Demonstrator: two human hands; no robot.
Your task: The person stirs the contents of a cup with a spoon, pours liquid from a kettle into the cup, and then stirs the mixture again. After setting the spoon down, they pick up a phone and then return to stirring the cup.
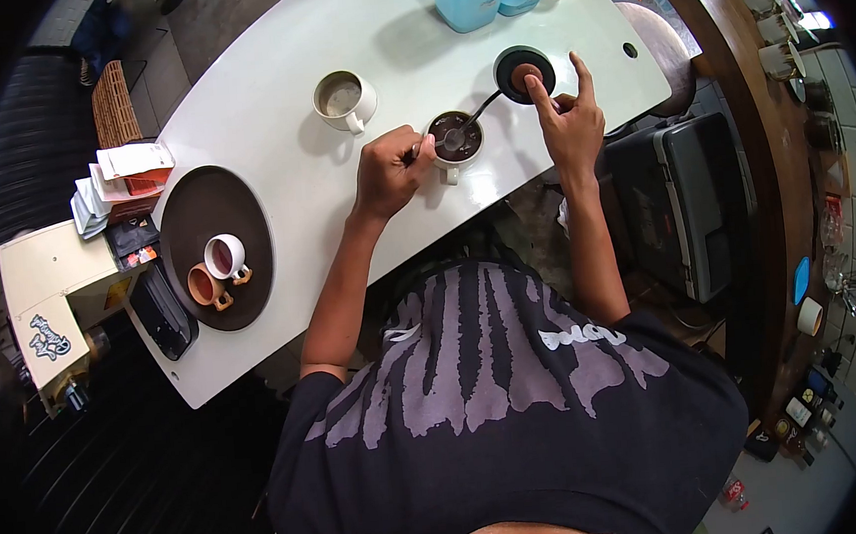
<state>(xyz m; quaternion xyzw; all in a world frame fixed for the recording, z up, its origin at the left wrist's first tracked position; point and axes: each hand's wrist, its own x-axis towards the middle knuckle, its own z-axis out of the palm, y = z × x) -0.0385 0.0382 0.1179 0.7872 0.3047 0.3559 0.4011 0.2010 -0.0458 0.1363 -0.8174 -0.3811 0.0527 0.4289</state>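
A white cup (457,156) of dark brown liquid stands near the table's front edge. My left hand (392,173) is closed over its left rim, thumb and finger pinching a small spoon (453,139) whose greyish bowl shows over the liquid. A thin black handle (482,108) slants from the cup to a round black container (501,60) with brown contents. Over that container reaches my right hand (571,123), one fingertip on the brown part, another finger stretched out apart. Left of the cup is a larger white mug (367,98) with a pale drink inside.
A dark oval tray (207,198) on the left carries a white cup (226,253) and a brown cup (208,282). Blue plastic containers (469,6) stand at the back. Paper packets (133,161) and a black case (163,315) lie by the left edge. Shelves line the right.
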